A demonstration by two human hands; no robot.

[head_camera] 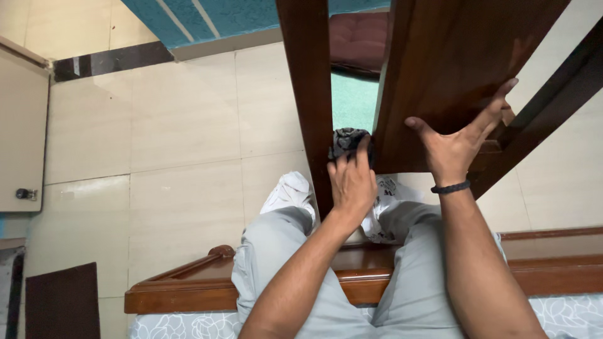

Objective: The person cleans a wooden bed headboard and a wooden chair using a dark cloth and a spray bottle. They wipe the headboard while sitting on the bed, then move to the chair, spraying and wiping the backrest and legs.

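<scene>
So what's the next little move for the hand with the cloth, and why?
Probably a short wipe further along the wood. The left hand presses a dark cloth against the edge of the brown wooden panel, next to the upright post. The right hand lies spread flat on the panel, seemingly steadying it, so the cloth can slide without the wood shifting.

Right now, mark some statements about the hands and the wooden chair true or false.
1. The left hand holds a dark cloth against the wooden chair. True.
2. The right hand is clenched in a fist. False: its fingers are spread flat on the chair's wood.
3. A dark band circles the right wrist. True.
4. The cloth is bright yellow. False: it is dark grey.
5. The floor is pale tile. True.
</scene>
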